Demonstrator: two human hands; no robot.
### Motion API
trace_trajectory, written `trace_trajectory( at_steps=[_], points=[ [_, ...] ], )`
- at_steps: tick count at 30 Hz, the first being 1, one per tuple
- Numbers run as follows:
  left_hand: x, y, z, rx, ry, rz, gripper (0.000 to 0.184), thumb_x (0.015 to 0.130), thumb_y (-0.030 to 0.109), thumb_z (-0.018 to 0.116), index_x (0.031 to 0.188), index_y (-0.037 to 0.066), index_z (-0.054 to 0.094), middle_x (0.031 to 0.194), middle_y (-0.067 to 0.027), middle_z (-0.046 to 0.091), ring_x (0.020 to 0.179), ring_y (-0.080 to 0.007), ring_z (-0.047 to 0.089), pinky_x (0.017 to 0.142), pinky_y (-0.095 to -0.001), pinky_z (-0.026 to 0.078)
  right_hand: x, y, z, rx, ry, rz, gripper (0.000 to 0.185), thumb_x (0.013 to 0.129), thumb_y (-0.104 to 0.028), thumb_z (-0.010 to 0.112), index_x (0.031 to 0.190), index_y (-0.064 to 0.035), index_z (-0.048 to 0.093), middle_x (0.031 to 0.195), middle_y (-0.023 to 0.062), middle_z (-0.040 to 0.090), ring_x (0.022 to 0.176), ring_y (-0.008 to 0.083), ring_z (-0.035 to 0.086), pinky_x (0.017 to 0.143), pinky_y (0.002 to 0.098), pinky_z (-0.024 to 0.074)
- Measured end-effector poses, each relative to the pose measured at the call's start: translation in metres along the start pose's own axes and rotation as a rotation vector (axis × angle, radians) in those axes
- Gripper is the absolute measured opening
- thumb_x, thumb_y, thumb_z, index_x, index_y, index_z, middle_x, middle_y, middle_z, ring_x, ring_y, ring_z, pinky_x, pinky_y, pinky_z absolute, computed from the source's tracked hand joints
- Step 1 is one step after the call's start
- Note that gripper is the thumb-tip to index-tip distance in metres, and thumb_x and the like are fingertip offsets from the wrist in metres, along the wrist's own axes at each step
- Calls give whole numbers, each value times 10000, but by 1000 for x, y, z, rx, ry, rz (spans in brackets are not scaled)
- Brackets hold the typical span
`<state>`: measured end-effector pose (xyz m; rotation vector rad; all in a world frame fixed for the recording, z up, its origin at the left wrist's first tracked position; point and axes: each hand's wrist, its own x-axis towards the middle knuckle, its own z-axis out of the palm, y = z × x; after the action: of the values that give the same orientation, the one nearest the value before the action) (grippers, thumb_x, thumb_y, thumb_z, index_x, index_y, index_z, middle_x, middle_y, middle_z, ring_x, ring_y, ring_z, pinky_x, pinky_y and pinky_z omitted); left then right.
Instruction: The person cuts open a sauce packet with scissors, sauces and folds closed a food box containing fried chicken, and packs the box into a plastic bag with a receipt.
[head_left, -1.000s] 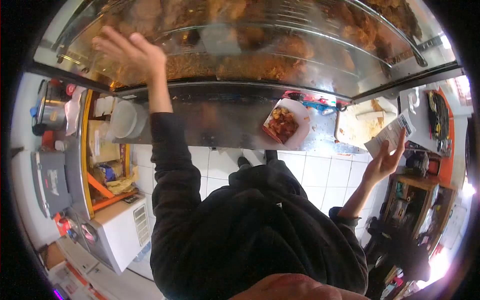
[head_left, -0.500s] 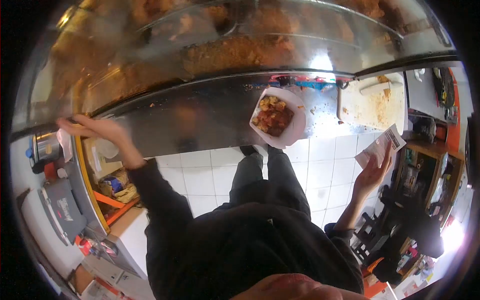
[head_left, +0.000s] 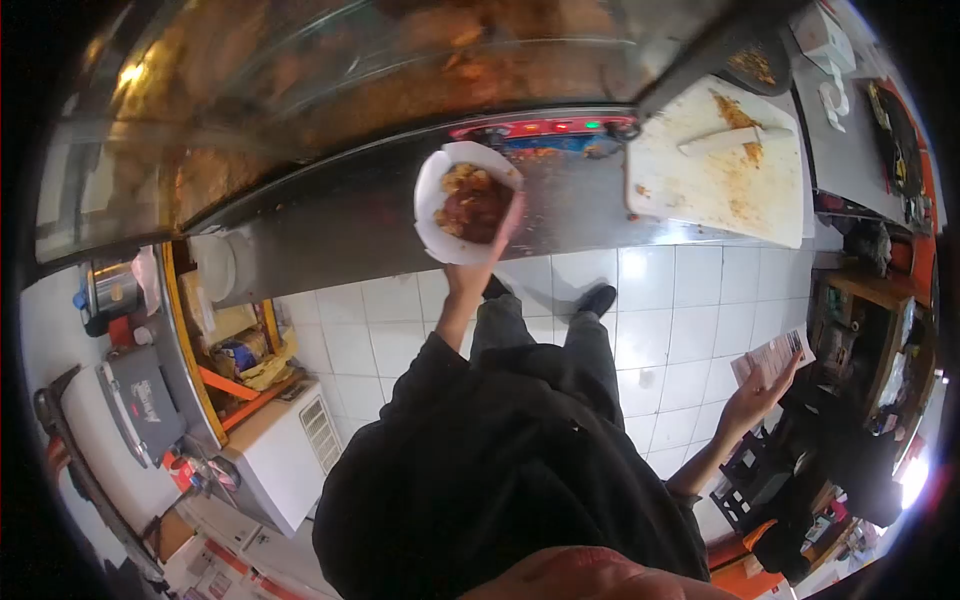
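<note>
A white paper food box [head_left: 432, 215], filled with browned chunks of food and reddish sauce, is at the middle of the metal counter. Around its near right side curls my left hand [head_left: 480, 262], gripping it; the fingers are slightly blurred. Off to the right, over the tiled floor, my right hand [head_left: 757, 396] holds a printed paper slip [head_left: 770, 358] between thumb and fingers.
A glass display case [head_left: 350, 90] runs along the back of the metal counter [head_left: 330, 240]. On the right lies a stained white cutting board [head_left: 690, 110] with a long white tool [head_left: 725, 141] on it. White plates or lids [head_left: 213, 268] sit at the left end.
My left hand has come from the far left, by the display case, to the food box and taken hold of it. The right hand keeps the slip. The view has shifted.
</note>
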<state>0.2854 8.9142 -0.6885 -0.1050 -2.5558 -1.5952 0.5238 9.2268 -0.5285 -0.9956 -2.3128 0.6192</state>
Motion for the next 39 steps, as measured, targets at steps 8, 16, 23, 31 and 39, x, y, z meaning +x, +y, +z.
trace_trajectory(
  at_steps=[8,16,23,31,39],
  points=[
    [-11,56,53,415,520,-34,796,585,325,862,1137,-88,466,1112,-183,569,1017,-270,558,944,-419,399,73,162,-102,156,200,65,634,833,104,477,1412,-60,279,1445,122,298,1297,245,333,936,318,429],
    [-49,99,91,217,832,100,1025,611,290,854,1284,-94,183,1199,-196,427,1067,-286,484,926,-435,422,218,254,-107,587,46,54,727,790,139,463,1430,-131,249,1461,90,262,1264,222,376,919,328,462],
    [-73,187,179,-14,746,62,836,661,213,808,1255,-57,286,1197,-167,462,1062,-252,499,916,-406,432,392,331,-29,927,-62,-43,793,764,122,534,1444,-72,176,1448,150,271,1255,203,387,979,319,406],
    [-17,280,365,-147,427,23,632,718,126,756,1223,-15,404,1195,-134,503,1056,-214,517,905,-374,445,576,429,16,719,-253,-19,683,783,115,505,1408,-20,264,1435,151,320,1262,225,393,1013,314,341],
    [52,409,638,-3,-187,170,403,767,113,715,1124,19,552,1072,-86,605,955,-173,583,843,-319,472,772,557,35,252,-75,-122,520,798,11,531,1283,-162,461,1277,101,468,1179,312,460,963,379,392]
  ],
)
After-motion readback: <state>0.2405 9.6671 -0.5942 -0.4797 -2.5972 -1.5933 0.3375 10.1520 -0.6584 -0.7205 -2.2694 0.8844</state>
